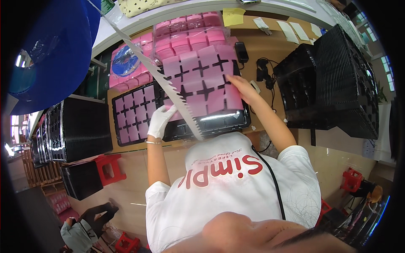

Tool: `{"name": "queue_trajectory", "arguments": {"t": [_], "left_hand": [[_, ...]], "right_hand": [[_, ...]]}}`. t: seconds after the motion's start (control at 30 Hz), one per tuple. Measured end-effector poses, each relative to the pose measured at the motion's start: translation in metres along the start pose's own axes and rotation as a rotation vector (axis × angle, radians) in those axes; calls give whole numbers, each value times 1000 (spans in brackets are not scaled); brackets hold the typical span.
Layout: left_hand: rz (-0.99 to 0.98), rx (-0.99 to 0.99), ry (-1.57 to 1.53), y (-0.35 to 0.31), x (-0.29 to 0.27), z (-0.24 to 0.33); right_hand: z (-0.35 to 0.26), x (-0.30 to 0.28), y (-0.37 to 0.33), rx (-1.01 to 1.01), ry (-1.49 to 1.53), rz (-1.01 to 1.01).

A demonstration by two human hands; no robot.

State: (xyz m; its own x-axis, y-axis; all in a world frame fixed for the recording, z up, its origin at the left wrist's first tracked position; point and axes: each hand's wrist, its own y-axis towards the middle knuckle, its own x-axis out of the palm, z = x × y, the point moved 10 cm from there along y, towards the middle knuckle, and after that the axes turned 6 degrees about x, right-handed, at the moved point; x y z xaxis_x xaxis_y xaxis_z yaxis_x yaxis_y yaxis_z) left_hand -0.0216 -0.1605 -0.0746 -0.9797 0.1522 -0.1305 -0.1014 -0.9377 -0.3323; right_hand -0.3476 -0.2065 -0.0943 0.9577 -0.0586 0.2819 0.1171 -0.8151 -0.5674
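Note:
A pink sheet [198,71] with cross-shaped cut-outs lies tilted over a black compartment tray [223,121], hiding most of it. My left hand [158,121], in a white glove, grips the sheet's near left corner. My bare right hand [242,89] pinches its right edge between thumb and fingers. Left of the covered tray is another black tray [119,137], with pink pieces [139,105] showing in its compartments. A pale strip with a saw-toothed edge [168,86] crosses the view in front of the sheet and my left hand's side.
Bagged stacks of pink sheets [190,38] sit behind the trays. Tall stacks of black trays stand right [346,80] and left [84,128]. A black adapter [241,52], cables [270,76] and white gloves [262,25] lie on the table. A large blue round object [55,55] fills the upper left.

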Motion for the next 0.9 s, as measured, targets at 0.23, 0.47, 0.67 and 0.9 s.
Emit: {"name": "queue_trajectory", "arguments": {"t": [0.23, 0.47, 0.67, 0.9], "left_hand": [[186, -43, 468, -29, -43, -16], [289, -186, 338, -59, -42, -18], [294, -279, 125, -70, -38, -20], [276, -202, 428, -72, -46, -29]], "right_hand": [[27, -28, -45, -115, -397, 5], [39, -35, -66, -179, -304, 65], [35, -39, -85, -180, -170, 90], [31, -39, -88, -298, -514, 175]]}}
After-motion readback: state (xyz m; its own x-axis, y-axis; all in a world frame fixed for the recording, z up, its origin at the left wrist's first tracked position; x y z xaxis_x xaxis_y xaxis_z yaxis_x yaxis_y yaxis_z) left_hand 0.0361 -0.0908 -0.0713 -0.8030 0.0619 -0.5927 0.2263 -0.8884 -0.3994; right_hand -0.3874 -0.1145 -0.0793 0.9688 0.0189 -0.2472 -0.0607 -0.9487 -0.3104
